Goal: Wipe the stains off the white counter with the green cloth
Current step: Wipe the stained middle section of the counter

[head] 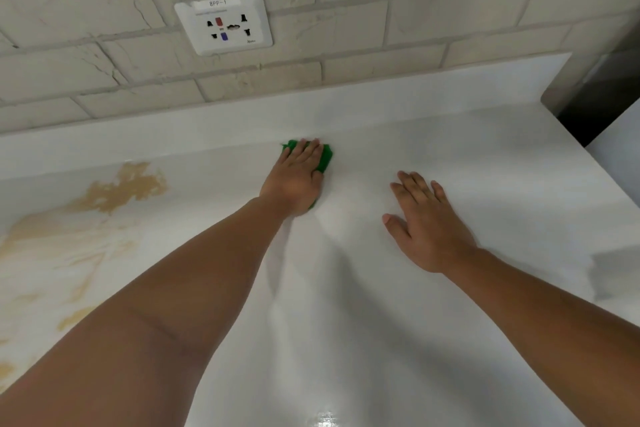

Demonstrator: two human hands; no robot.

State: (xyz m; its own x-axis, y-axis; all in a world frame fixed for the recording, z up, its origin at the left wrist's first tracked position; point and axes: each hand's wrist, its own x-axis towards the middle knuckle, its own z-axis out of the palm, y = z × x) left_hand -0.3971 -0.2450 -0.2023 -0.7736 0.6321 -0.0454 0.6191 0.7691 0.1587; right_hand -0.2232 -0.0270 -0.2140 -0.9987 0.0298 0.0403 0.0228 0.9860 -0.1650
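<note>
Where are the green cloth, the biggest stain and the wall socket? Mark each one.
green cloth point(325, 158): head view, on its uncovered right corner.
stain point(121, 189): head view, on the middle of the big tan patch.
socket point(223, 23): head view, on the centre of its white plate.

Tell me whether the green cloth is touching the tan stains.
Apart. The head view shows bare white counter between the green cloth, under the left hand, and the nearest tan stain.
</note>
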